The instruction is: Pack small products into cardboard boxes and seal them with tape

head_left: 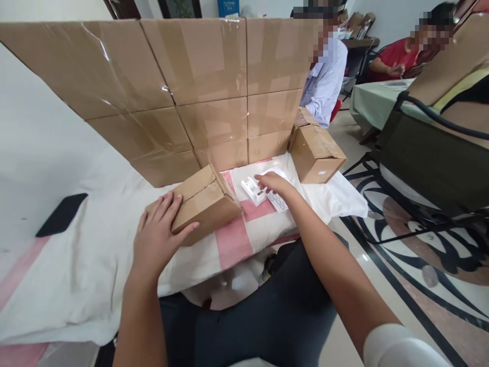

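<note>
My left hand (158,227) rests on a closed cardboard box (204,206), which lies at an angle on the cloth. Its fingers are spread over the top, with the thumb along the near side. To the right, my right hand (273,182) reaches out with fingers stretched, index finger foremost, holding nothing I can see. Just under those fingertips is a small white plastic device (253,191); I cannot tell whether they touch. A white sheet printed with rows of rounded shapes (278,202) lies partly beneath my right hand.
A wall of stacked, taped cardboard boxes (212,61) stands behind. Another carton (319,150) sits at the right end of the cloth-covered surface (233,242). A dark flat object (63,214) lies left. Two people (326,66) are beyond, and a dark folding chair (431,153) stands right.
</note>
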Demonstrator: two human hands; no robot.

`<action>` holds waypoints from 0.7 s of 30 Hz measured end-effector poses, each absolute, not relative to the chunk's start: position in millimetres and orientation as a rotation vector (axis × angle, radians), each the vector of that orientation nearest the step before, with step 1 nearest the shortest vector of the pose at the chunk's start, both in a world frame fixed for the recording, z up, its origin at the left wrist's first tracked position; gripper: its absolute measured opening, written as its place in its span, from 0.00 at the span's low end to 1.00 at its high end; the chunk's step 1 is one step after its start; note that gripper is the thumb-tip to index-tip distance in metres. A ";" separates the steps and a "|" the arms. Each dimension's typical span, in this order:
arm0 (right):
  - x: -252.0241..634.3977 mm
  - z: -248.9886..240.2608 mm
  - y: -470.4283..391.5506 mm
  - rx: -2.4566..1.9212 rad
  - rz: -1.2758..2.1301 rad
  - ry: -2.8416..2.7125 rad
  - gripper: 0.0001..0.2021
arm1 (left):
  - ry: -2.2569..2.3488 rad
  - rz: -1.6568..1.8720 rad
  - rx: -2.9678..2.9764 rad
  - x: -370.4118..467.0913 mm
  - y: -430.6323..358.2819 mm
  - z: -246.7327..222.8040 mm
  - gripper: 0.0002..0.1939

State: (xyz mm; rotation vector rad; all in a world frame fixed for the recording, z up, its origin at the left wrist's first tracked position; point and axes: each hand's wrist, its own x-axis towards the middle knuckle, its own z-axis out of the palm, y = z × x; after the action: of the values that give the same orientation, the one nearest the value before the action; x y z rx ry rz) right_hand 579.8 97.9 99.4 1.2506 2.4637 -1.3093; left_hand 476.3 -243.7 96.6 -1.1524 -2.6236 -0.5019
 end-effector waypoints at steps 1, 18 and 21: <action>574.8 102.3 100.2 1.253 -1.310 2.415 0.21 | -2.613 -0.484 -1.162 476.9 -240.9 97.3 0.37; 566.9 108.5 89.9 1.278 -1.316 2.206 0.20 | -2.445 -0.439 -1.237 498.5 -224.9 96.2 0.35; 571.0 105.0 88.8 1.289 -1.550 2.103 0.17 | -2.451 -0.445 -1.235 497.7 -223.5 97.0 0.34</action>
State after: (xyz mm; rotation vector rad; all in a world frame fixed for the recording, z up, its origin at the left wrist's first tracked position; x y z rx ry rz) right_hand 571.0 88.8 105.0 1.2889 2.1026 -1.5500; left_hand 497.7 -223.5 97.0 -1.2353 -2.4507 -0.4454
